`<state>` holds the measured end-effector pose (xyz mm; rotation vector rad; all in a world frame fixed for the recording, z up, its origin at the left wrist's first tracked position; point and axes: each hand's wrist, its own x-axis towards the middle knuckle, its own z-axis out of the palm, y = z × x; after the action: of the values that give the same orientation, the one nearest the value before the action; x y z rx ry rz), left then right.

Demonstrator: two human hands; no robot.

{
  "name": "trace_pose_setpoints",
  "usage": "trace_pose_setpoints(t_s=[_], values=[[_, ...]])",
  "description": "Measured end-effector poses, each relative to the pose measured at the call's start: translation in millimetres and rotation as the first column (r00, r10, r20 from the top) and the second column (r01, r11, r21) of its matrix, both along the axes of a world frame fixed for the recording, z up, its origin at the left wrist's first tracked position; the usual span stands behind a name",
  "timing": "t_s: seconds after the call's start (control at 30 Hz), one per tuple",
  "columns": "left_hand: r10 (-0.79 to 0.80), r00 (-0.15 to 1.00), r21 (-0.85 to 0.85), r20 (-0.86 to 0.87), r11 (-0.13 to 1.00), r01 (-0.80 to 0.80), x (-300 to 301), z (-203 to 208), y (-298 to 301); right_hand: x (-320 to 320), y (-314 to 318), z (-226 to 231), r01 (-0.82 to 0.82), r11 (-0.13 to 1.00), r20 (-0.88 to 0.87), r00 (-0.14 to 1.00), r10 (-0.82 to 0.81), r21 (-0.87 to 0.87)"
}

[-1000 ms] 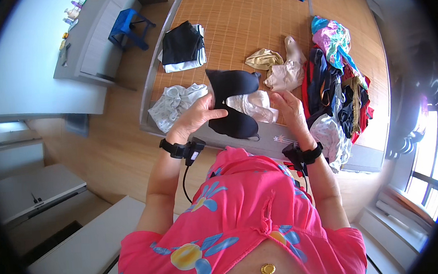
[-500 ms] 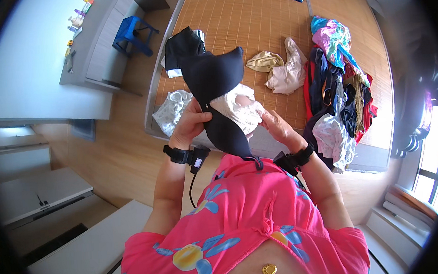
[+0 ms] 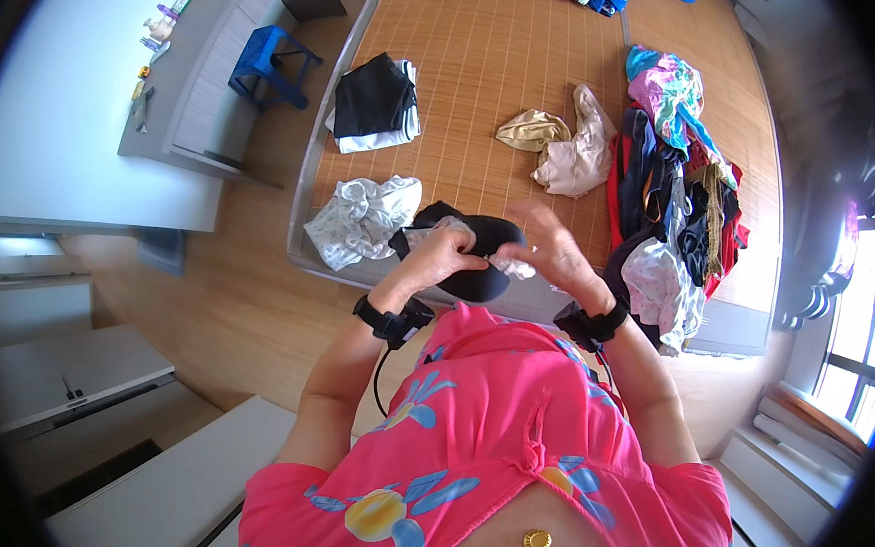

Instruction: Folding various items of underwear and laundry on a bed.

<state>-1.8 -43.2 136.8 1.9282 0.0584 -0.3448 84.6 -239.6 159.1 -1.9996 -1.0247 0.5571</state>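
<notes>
My left hand point(image 3: 443, 255) grips a black padded bra point(image 3: 474, 256) held up in front of my chest, above the near edge of a bed with a bamboo mat point(image 3: 506, 79). My right hand point(image 3: 548, 250) pinches a pale bit of fabric at the bra's right side, fingers partly spread. Both wrists wear black bands. The bra is folded over on itself, and part of it is hidden behind my left hand.
On the mat lie a crumpled white patterned garment point(image 3: 362, 218), a folded black and white stack point(image 3: 375, 102), beige underwear point(image 3: 560, 146) and a heap of colourful clothes point(image 3: 677, 179) at the right. A blue stool point(image 3: 270, 68) and a grey counter point(image 3: 196, 88) stand to the left.
The bra, held raised and spread half a second ago, has come down and been folded into a compact bundle between both hands.
</notes>
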Motion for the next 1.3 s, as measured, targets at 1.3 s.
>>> trace_pose_setpoints(t_s=[1.3], values=[[0.523,0.765,-0.143,-0.376,0.782,-0.606,-60.3,-49.6,130.1,233.4,182.1,-131.7,0.922,0.232,-0.643,0.383,-0.663,0.31]])
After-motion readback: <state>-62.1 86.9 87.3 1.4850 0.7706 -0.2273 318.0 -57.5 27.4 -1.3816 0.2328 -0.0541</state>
